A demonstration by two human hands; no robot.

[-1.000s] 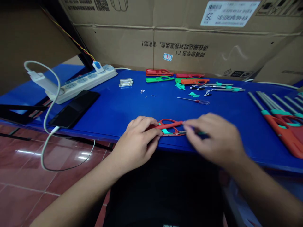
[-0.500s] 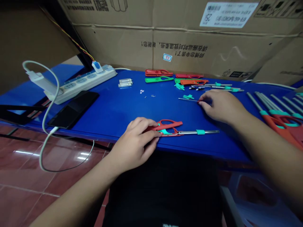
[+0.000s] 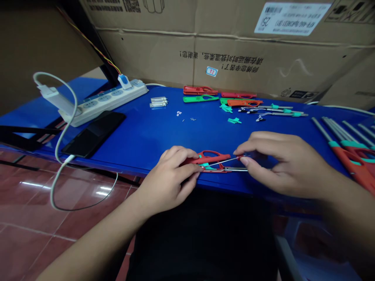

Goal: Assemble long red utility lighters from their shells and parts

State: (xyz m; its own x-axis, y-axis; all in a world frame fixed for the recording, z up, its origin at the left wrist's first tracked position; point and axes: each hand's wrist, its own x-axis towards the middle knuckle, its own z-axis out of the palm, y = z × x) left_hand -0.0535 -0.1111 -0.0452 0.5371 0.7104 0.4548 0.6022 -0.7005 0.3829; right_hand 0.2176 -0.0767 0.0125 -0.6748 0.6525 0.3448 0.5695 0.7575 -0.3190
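Near the table's front edge lies a red lighter casing (image 3: 215, 157), its two halves partly apart, with teal parts inside and a metal tube toward the right. My left hand (image 3: 175, 175) grips the casing's left end between thumb and fingers. My right hand (image 3: 272, 162) pinches the red handle of a thin screwdriver (image 3: 227, 160). Its shaft points left across the casing, and the tip reaches close to my left fingers. Whether the tip touches anything inside cannot be made out. The right fingers hide part of the metal tube.
Red, green and orange casing halves (image 3: 200, 99) lie at the back, by teal pieces (image 3: 234, 120) and metal tubes (image 3: 288, 113). Several long lighters (image 3: 348, 156) are at right. A power strip (image 3: 108, 102), black phone (image 3: 93, 134) and clear cylinders (image 3: 158, 102) are at left. Behind stands a cardboard box (image 3: 158, 50).
My right hand has come from the back of the table toward me, bringing the screwdriver over the casing. My left hand keeps its grip. The view has shifted slightly.
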